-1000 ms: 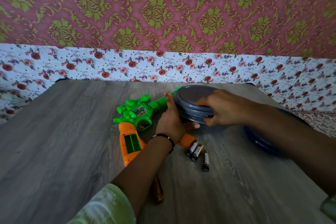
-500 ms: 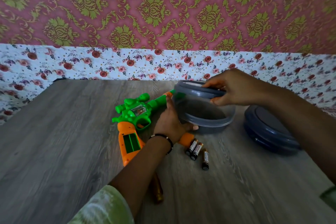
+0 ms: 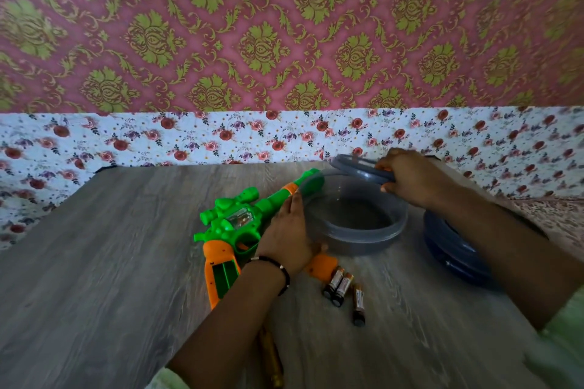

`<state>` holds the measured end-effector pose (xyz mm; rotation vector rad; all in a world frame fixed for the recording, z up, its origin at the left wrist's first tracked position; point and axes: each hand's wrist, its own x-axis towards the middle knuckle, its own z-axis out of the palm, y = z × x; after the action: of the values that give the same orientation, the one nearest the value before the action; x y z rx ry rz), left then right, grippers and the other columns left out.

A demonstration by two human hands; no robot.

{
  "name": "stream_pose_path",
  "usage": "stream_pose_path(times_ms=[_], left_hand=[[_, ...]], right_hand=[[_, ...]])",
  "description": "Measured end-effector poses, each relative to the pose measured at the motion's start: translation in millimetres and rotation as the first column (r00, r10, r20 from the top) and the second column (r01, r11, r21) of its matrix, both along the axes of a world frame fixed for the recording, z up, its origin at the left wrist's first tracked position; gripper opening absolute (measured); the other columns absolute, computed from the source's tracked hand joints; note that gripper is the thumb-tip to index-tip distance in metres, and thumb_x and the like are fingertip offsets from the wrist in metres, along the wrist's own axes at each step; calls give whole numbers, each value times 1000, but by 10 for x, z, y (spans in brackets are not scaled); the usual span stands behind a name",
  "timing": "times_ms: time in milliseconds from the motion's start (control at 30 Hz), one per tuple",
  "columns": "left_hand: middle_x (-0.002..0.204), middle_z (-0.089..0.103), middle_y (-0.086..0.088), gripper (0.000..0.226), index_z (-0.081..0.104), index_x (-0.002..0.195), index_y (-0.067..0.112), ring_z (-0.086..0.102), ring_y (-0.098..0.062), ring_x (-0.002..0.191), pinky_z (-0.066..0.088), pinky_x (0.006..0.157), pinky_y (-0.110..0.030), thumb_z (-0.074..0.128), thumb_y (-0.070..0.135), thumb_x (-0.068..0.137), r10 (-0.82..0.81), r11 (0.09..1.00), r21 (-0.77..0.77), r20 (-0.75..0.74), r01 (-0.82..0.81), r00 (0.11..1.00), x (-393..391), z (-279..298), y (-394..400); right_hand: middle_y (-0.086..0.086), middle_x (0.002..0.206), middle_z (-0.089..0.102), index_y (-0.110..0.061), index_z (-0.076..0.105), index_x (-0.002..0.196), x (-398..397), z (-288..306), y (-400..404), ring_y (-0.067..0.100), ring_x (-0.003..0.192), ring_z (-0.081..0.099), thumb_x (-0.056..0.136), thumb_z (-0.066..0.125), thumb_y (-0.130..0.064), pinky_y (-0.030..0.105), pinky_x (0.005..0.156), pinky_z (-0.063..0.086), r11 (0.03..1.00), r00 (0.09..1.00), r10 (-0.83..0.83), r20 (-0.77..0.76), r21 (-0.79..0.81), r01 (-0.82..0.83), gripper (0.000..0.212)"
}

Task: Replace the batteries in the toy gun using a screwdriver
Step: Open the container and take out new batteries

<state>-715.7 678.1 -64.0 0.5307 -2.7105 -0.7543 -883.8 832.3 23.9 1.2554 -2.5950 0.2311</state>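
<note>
Green and orange, the toy gun (image 3: 235,230) lies on the grey wood table (image 3: 94,278), its open battery bay facing up. Three batteries (image 3: 343,289) lie loose just right of its grip. Your left hand (image 3: 289,238) rests straight-fingered against the clear container (image 3: 355,215). Your right hand (image 3: 407,178) grips the grey lid (image 3: 357,169), tilted above it.

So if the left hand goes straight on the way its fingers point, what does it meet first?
The left hand already rests against the clear container; straight on, its fingertips would probably meet the toy gun's barrel, though depth is unclear.
</note>
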Motion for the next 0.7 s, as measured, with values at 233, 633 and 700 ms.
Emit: stream_pose_path(times_ms=[233,633,700], left_hand=[[160,24,-14,106,-1,156,10,36,-31,141,35,114,-40,72,34,84,-9,1000,-1,12,9,1000,39,53,0],[139,45,-8,70,41,142,15,47,-25,126,36,102,-28,72,38,84,-82,981,-176,26,86,996,263,518,23],[124,59,-4,49,58,125,15,56,-17,108,40,89,-23,76,32,82,-131,970,-195,72,143,989,309,590,85]], right_hand=[[11,115,55,-13,57,120,-57,-139,-67,27,107,51,80,68,-21,35,88,42,994,996,-87,-15,69,88,42],[-17,90,51,-34,60,94,1166,-448,409,-1,85,46,76,40,-67,27,73,46,965,949,261,177,-55,-256,43],[-18,93,52,-36,58,98,1220,-500,475,-3,88,44,72,55,-69,25,77,44,951,918,300,258,-10,-308,42]])
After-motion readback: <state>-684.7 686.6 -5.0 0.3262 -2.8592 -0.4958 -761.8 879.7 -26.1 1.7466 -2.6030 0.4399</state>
